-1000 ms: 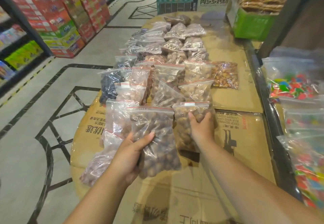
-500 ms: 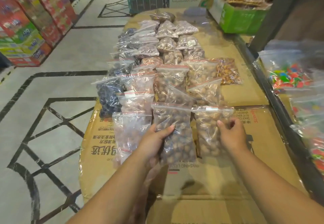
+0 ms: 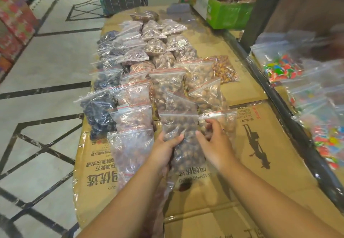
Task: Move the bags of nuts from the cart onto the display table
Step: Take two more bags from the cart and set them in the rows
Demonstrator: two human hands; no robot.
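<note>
Your left hand (image 3: 163,152) grips the dark bag of nuts (image 3: 183,126), thumb on top. The bag lies at the near end of the middle row on the desk (image 3: 283,172). Your right hand (image 3: 216,142) has bent fingers at the pale bag (image 3: 225,116) just beside it; I cannot tell if it holds it. Lay the dark bag flat, its top close to the bag ahead (image 3: 178,101). Keep it straight with its row. Let go softly so the slippery bags nearby do not slide.
</note>
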